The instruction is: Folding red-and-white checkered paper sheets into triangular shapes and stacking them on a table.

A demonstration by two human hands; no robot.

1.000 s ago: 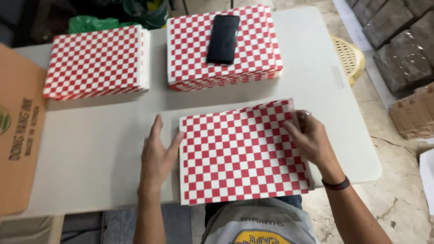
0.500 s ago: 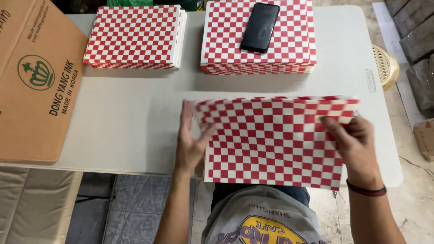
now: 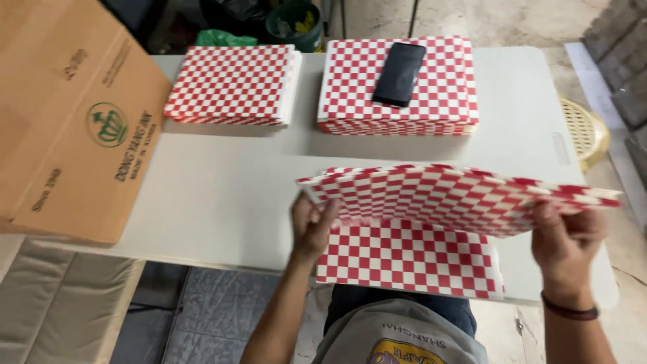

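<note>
While both hands are raised off the white folding table (image 3: 222, 195), a sheaf of red-and-white checkered paper sheets (image 3: 458, 195) hangs between them, lifted clear of the surface and bowed slightly upward in the middle. Left hand (image 3: 311, 226): closed on the sheaf's left edge, thumb on top, fingers curled under. Right hand (image 3: 565, 241): closed on the right edge, fingers wrapped over the top; a dark wristband (image 3: 569, 312) sits on the wrist below it.

Directly under the lifted sheaf, between the two hands and nearer the body, a low flat stack of the same checkered paper (image 3: 411, 259) lies on the table at its near edge.

Beyond the hands, on the far side of the table: a thick checkered stack (image 3: 445, 94) with a black phone (image 3: 399, 74) lying on top; left of that, well apart from the left hand, a thinner checkered stack (image 3: 232, 84).

Far to the left of the left hand, a brown cardboard box (image 3: 67, 121) stands tilted, overhanging the table's left end.

Right of the right hand, past the table end, a yellow plastic stool (image 3: 585, 131) shows on the floor.
</note>
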